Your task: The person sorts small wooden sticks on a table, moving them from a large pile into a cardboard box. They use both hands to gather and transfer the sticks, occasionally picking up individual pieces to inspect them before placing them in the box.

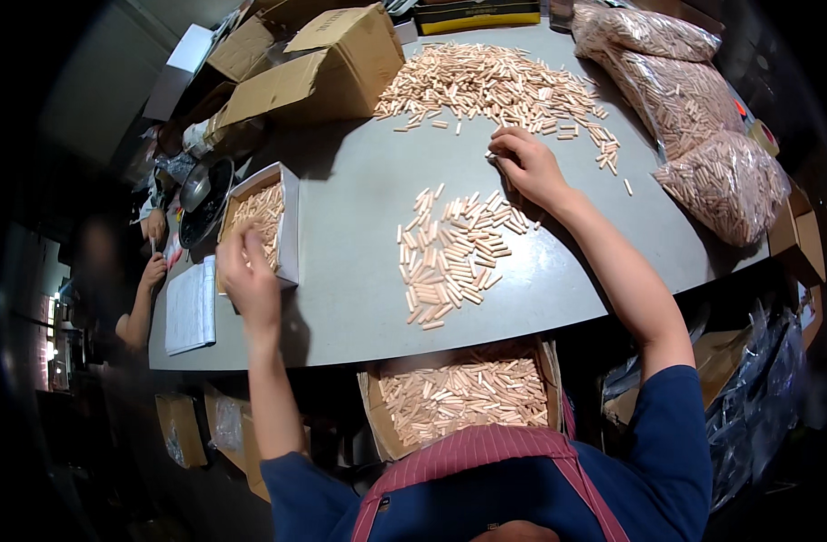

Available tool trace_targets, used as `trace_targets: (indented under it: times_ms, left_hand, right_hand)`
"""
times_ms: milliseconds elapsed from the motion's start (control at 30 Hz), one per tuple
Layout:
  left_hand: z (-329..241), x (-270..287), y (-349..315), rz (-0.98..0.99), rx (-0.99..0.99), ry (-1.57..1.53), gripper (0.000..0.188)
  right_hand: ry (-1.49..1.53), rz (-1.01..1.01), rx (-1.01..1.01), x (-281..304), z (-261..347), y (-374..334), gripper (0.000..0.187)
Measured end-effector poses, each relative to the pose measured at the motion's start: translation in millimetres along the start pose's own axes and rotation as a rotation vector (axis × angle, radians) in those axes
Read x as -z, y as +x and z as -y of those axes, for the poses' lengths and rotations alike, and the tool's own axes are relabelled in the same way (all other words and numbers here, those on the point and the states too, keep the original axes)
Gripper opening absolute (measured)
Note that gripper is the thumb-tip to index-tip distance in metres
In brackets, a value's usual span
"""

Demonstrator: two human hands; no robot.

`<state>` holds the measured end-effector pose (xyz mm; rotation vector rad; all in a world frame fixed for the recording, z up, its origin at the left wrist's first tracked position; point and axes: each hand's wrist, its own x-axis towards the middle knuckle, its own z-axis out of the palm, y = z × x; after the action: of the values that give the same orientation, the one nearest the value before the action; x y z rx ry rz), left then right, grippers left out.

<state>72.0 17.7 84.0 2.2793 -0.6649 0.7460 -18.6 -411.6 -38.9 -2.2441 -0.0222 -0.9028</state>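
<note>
My left hand [251, 277] is over the near side of a small white box [289, 221] holding wooden dowels [262, 212]. Its fingers are slightly apart and a little blurred, and no dowel shows in them. Across the table, my right hand [527, 165] has its fingers curled together at the near edge of a large dowel pile [495, 83]. A small pale piece, seemingly a wooden dowel, shows at those fingertips. A looser spread of dowels [454, 253] lies on the grey table [350, 271] between my hands.
An open carton [551, 379] of dowels sits below the table's front edge, against my apron. Clear bags [693, 117] full of dowels lie at the right. A cardboard box [341, 68] stands far left, a notebook [190, 309] near left. Another person's hands [154, 248] are beyond.
</note>
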Motion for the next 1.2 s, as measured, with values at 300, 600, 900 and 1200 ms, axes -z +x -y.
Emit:
trace_targets:
  times_ms: [300, 600, 900, 1200]
  left_hand:
    - [-11, -47, -61, 0.364, -0.339, -0.015, 0.05]
    - [-58, -46, -79, 0.5, -0.327, -0.276, 0.028]
    - [-62, -50, -88, 0.592, -0.268, -0.221, 0.033]
    - [-63, -45, -94, 0.565, -0.365, -0.171, 0.018]
  right_hand:
    - [0.029, -0.024, -0.02, 1, -2, 2, 0.019]
    - [0.025, 0.016, -0.047, 2, -3, 0, 0.018]
    - [0.01, 0.016, -0.009, 4, 2, 1, 0.016]
    - [0.002, 0.037, -0.001, 3, -1, 0, 0.016]
